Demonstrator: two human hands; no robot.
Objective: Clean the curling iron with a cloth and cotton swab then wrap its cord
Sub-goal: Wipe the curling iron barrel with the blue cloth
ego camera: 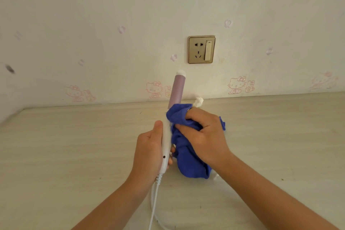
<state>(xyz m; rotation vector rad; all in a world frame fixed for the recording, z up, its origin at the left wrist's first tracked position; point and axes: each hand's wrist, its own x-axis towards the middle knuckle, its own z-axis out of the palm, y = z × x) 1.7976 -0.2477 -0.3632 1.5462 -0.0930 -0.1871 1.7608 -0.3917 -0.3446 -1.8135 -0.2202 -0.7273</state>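
My left hand [149, 152] grips the white handle of the curling iron [176, 91], which points up and away, its pale purple barrel ending in a white tip. My right hand [203, 137] holds a blue cloth [188, 162] bunched against the iron where barrel meets handle. Part of the cloth hangs down below my hand. The white cord [154, 203] runs from the handle's base down to the bottom edge of the view. A small white tuft, possibly cotton swabs [198, 102], shows just behind the cloth; I cannot tell exactly what it is.
A light wooden tabletop [74, 145] spreads under my hands and meets a wall with pink cartoon stickers. A gold-framed wall socket [201, 49] with a switch sits on the wall above the iron's tip.
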